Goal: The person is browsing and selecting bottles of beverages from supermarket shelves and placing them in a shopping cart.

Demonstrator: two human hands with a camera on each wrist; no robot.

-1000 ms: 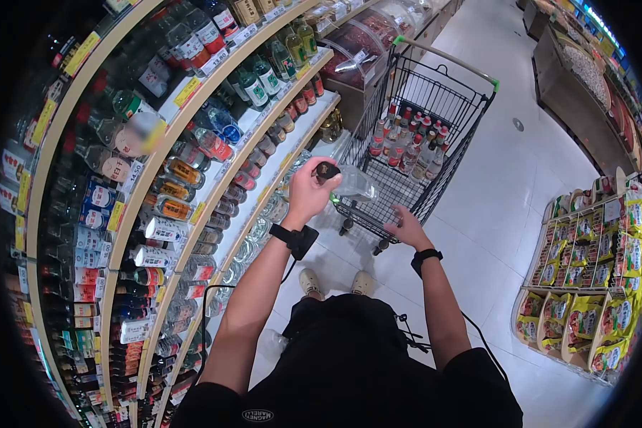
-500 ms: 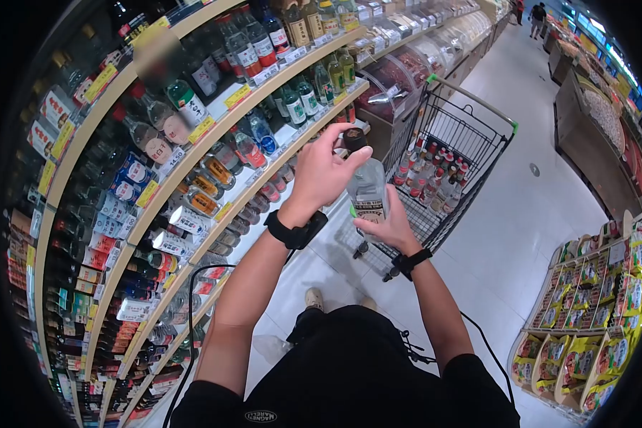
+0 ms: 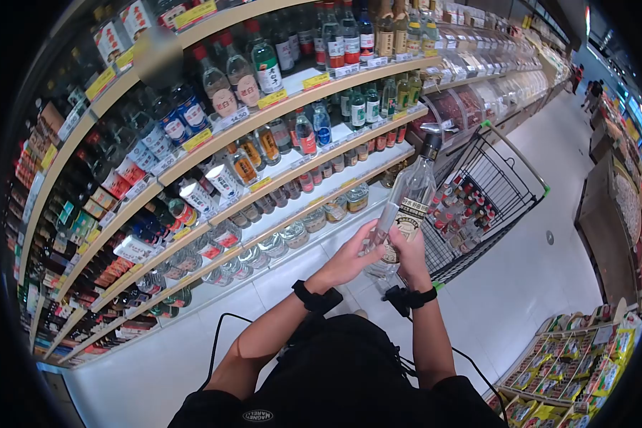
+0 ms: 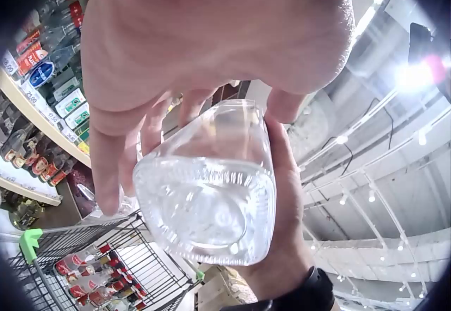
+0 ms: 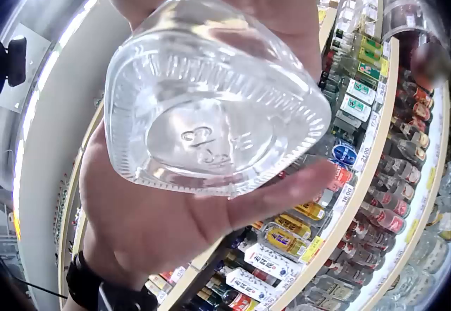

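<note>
Both hands hold a clear glass bottle (image 3: 414, 191) with a dark cap and a patterned label, tilted with its neck up and away from the body. My left hand (image 3: 351, 255) grips its lower left side; my right hand (image 3: 411, 256) holds the lower right side, thumb over the front. In the left wrist view the squarish bottle base (image 4: 208, 212) shows below my left palm (image 4: 218, 36), with my right hand (image 4: 280, 230) beyond. The right wrist view shows the ribbed base (image 5: 211, 135) between my right palm (image 5: 275, 1) and my left hand (image 5: 148, 209).
Shelves (image 3: 292, 98) packed with bottles curve along the left. A wire cart (image 3: 503, 232) holding several red-capped bottles (image 3: 464, 210) stands just right of the held bottle. A rack of yellow packets (image 3: 560, 367) is at lower right; people (image 3: 592, 94) are far down the aisle.
The bottle has come up and turned so its label faces the head view. My left hand has moved from the cap to the lower body, and my right hand has joined it. The view has swung toward the shelves.
</note>
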